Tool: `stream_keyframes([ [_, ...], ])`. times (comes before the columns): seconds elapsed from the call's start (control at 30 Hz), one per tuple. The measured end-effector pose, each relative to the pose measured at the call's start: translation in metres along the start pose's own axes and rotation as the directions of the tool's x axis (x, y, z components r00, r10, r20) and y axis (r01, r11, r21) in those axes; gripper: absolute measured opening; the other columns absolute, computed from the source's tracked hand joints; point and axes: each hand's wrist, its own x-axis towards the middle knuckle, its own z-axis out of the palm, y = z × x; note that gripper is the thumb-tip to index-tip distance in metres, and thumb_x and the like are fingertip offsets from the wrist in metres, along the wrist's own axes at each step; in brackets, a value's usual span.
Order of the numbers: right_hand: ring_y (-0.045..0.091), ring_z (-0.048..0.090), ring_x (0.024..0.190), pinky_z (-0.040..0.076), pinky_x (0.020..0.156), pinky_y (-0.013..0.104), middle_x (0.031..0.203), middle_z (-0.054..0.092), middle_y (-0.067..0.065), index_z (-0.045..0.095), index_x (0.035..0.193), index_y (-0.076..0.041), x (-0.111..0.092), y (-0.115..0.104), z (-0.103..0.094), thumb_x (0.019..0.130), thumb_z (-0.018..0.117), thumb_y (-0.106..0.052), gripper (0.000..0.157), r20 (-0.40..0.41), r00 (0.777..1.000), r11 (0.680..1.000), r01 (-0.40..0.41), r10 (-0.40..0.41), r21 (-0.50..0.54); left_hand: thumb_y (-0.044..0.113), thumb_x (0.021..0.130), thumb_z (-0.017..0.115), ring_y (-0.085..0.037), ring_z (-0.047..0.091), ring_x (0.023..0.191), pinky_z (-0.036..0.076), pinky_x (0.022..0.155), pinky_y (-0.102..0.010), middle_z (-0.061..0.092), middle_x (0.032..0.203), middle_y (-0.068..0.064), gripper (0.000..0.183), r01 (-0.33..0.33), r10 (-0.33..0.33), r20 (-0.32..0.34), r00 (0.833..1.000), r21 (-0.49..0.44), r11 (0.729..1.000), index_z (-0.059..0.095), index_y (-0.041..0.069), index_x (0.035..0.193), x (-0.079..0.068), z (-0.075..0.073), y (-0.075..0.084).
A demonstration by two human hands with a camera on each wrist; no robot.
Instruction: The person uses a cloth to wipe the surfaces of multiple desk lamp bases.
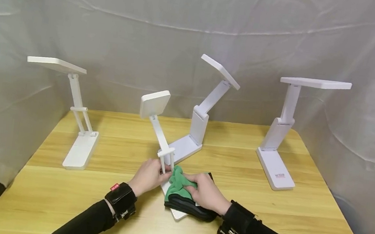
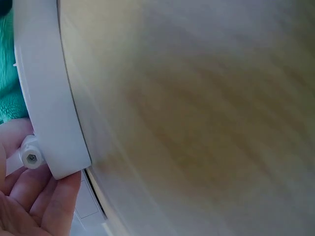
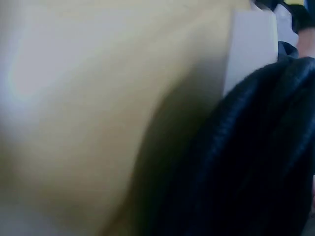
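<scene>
In the head view, a white folding desk lamp (image 1: 154,104) stands at the middle of the table, its base angled toward the front. My left hand (image 1: 148,177) grips the far end of that base beside the two thin arm struts. The left wrist view has its fingers (image 2: 61,201) curled around the end of the white base (image 2: 47,88). A green cloth with black edging and backing (image 1: 177,185) is bunched in my right hand (image 1: 206,192), pressed over the base near the struts. Dark fabric (image 3: 256,162) fills much of the right wrist view, partly hiding the base.
Three more white desk lamps stand unfolded: one on the left (image 1: 81,151), one just behind the middle lamp (image 1: 198,126), one on the right (image 1: 275,169). The wooden table (image 1: 229,233) backs onto a grey fabric curtain (image 1: 129,48).
</scene>
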Motion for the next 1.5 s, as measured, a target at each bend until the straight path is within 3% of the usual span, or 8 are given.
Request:
stream_keyframes([
  [0.27, -0.005, 0.037, 0.038, 0.043, 0.042, 0.017, 0.123, 0.060, 0.011, 0.058, 0.125, -0.005, -0.037, -0.008, -0.006, 0.090, 0.063, -0.010, 0.037, 0.079, 0.996, 0.998, -0.041, 0.036, 0.057, 0.030, 0.081, 0.073, -0.010, 0.061, 0.062, 0.048, 0.052, -0.021, 0.070, 0.081, -0.006, 0.021, 0.048, -0.048, 0.012, 0.999, -0.031, 0.998, 0.070, 0.010, 0.086, -0.003, 0.001, 0.002],
  [0.37, -0.004, 0.043, 0.044, 0.045, 0.045, 0.017, 0.117, 0.064, 0.010, 0.059, 0.125, -0.005, -0.032, -0.008, -0.006, 0.089, 0.063, -0.010, 0.037, 0.064, 0.997, 0.997, -0.055, 0.052, 0.052, 0.030, 0.081, 0.072, -0.010, 0.061, 0.063, 0.049, 0.053, -0.020, 0.070, 0.081, -0.005, 0.021, 0.053, -0.053, 0.018, 0.998, -0.027, 0.998, 0.070, 0.010, 0.087, -0.001, 0.001, 0.002],
  [0.6, 0.004, 0.055, 0.066, 0.050, 0.060, 0.021, 0.110, 0.068, 0.008, 0.063, 0.121, -0.006, 0.002, -0.004, -0.004, 0.087, 0.065, -0.009, 0.035, -0.010, 0.999, 0.999, -0.037, 0.037, -0.016, 0.023, 0.081, 0.072, -0.014, 0.063, 0.065, 0.052, 0.058, -0.024, 0.070, 0.081, -0.007, 0.018, 0.016, -0.016, 0.006, 1.000, -0.005, 1.000, 0.071, 0.008, 0.091, 0.002, 0.002, 0.003],
  [0.93, -0.004, 0.043, 0.044, 0.047, 0.049, 0.017, 0.119, 0.062, 0.011, 0.058, 0.126, -0.003, -0.041, -0.004, -0.007, 0.089, 0.064, -0.013, 0.038, 0.086, 0.995, 0.996, -0.054, 0.048, 0.070, 0.030, 0.081, 0.072, -0.010, 0.062, 0.062, 0.049, 0.054, -0.020, 0.071, 0.082, -0.006, 0.022, 0.056, -0.056, 0.014, 0.998, -0.045, 0.997, 0.070, 0.010, 0.088, -0.002, 0.003, 0.003],
  [1.07, -0.001, 0.050, 0.046, 0.049, 0.051, 0.019, 0.114, 0.066, 0.010, 0.061, 0.123, -0.004, -0.028, -0.003, -0.007, 0.089, 0.065, -0.012, 0.036, 0.074, 0.995, 0.994, -0.077, 0.071, 0.072, 0.029, 0.082, 0.072, -0.012, 0.063, 0.064, 0.050, 0.055, -0.020, 0.071, 0.083, -0.007, 0.022, 0.058, -0.057, 0.019, 0.998, -0.044, 0.997, 0.071, 0.009, 0.091, -0.001, 0.002, 0.002],
  [1.27, 0.003, 0.059, 0.071, 0.051, 0.063, 0.020, 0.108, 0.069, 0.008, 0.064, 0.119, -0.005, 0.003, 0.000, -0.002, 0.087, 0.066, -0.010, 0.033, 0.008, 0.998, 0.998, -0.056, 0.056, 0.011, 0.023, 0.082, 0.072, -0.013, 0.062, 0.063, 0.051, 0.056, -0.022, 0.071, 0.081, -0.008, 0.017, 0.042, -0.042, 0.018, 0.999, -0.017, 0.999, 0.072, 0.008, 0.090, 0.001, 0.002, 0.001],
  [1.37, 0.002, 0.058, 0.067, 0.051, 0.061, 0.019, 0.109, 0.068, 0.008, 0.063, 0.121, -0.005, -0.003, 0.000, -0.003, 0.087, 0.066, -0.010, 0.035, 0.025, 0.998, 0.998, -0.050, 0.050, 0.025, 0.025, 0.082, 0.072, -0.013, 0.063, 0.064, 0.051, 0.056, -0.022, 0.071, 0.082, -0.007, 0.019, 0.040, -0.040, 0.010, 0.999, -0.018, 0.999, 0.071, 0.009, 0.090, 0.000, 0.002, 0.001],
  [1.5, -0.001, 0.055, 0.053, 0.050, 0.052, 0.019, 0.117, 0.064, 0.011, 0.060, 0.125, -0.005, -0.031, -0.005, -0.005, 0.088, 0.065, -0.011, 0.038, 0.068, 0.996, 0.995, -0.057, 0.052, 0.083, 0.029, 0.081, 0.073, -0.012, 0.063, 0.064, 0.050, 0.055, -0.020, 0.071, 0.084, -0.007, 0.023, 0.055, -0.055, 0.002, 0.999, -0.032, 0.998, 0.070, 0.009, 0.091, -0.001, 0.002, 0.001],
])
